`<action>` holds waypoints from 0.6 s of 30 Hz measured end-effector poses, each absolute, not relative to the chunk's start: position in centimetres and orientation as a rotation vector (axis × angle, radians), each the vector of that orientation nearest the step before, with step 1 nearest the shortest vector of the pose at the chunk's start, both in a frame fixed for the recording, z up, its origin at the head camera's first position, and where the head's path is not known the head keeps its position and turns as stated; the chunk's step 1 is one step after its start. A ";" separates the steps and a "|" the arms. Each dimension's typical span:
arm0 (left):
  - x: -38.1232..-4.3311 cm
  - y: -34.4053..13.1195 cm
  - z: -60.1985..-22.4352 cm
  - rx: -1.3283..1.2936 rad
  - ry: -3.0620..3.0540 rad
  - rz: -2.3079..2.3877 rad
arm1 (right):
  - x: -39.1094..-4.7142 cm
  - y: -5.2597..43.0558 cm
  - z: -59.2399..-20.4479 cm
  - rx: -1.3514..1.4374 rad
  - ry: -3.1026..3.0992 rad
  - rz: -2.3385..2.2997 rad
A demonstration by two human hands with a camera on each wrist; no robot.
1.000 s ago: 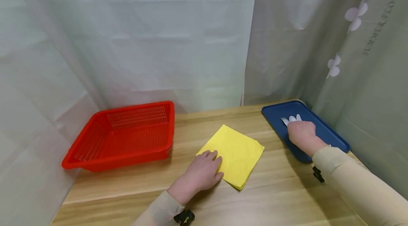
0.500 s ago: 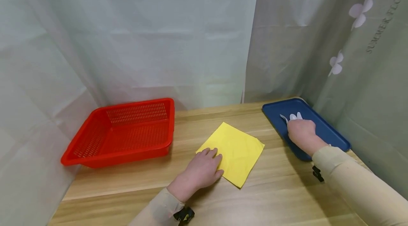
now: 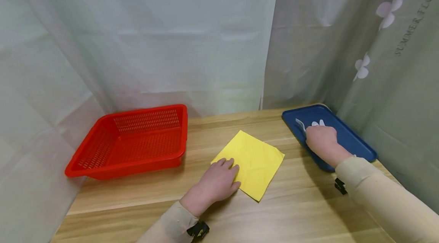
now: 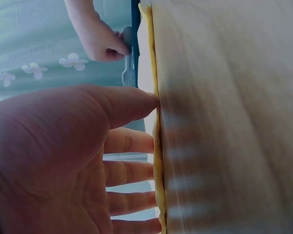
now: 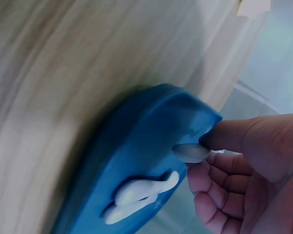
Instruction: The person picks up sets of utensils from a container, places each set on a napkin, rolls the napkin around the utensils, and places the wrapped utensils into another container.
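My right hand pinches a pale fork above the blue tray, its tines pointing away to the upper left. In the right wrist view, the fork's handle end shows between thumb and fingers. A white spoon and a white knife lie on the tray just beyond the hand, which partly covers them. My left hand rests on a yellow napkin stack, fingertips over its left edge, fingers spread and nearly straight. The left wrist view shows the stack's thin edge under the fingertips.
A red perforated basket stands at the left of the wooden table. Pale curtains hang behind and along both sides, with the tray's right edge close to the right curtain.
My right hand has shifted slightly left with the fork, away from the spoon and knife. The fork's tines have come away from the other two. My left hand stays on the napkins.
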State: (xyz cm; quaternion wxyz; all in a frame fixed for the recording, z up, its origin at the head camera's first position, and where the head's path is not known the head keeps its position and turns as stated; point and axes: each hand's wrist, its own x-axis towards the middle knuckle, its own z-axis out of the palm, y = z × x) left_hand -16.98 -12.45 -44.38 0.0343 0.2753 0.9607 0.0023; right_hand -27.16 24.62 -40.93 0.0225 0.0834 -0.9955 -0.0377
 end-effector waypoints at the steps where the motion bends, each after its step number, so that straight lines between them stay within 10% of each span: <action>1: -17.0 -12.5 -44.4 0.852 2.957 0.006 | -27.1 24.4 -40.8 0.260 -3.075 -0.103; 18: -17.2 -12.5 -44.6 0.866 2.957 -0.013 | -26.6 21.6 -39.8 0.295 -2.996 0.007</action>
